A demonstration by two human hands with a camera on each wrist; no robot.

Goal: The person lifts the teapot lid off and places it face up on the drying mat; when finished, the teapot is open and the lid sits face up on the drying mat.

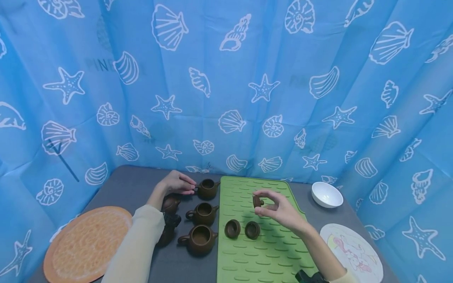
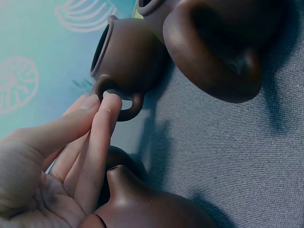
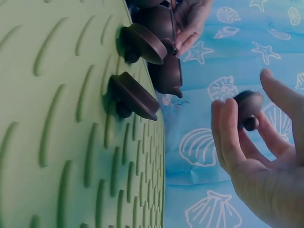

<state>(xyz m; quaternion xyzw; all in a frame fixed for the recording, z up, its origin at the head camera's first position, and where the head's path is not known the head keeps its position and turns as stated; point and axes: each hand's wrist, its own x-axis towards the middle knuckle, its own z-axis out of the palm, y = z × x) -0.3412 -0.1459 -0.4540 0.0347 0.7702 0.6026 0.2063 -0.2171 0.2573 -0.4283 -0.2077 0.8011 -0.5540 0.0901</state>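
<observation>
Plainly, the green, ridged, rubbery-looking mat (image 1: 262,267) has bare room at its near end. Either side of its left edge, the left hand (image 1: 175,183) and right hand (image 1: 281,209) both pinch: the left, the far dark-brown, round clay teapot (image 1: 207,193) by its handle (image 2: 137,105); the right, above the mat, a small, tilted, knobbed brown lid (image 1: 256,202), best levelled gently.

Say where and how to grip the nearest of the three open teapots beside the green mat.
Probably pinch the loop handle of that teapot, coming from the person's left: the handle juts out that way, while the spout points right, toward the green mat.
</observation>
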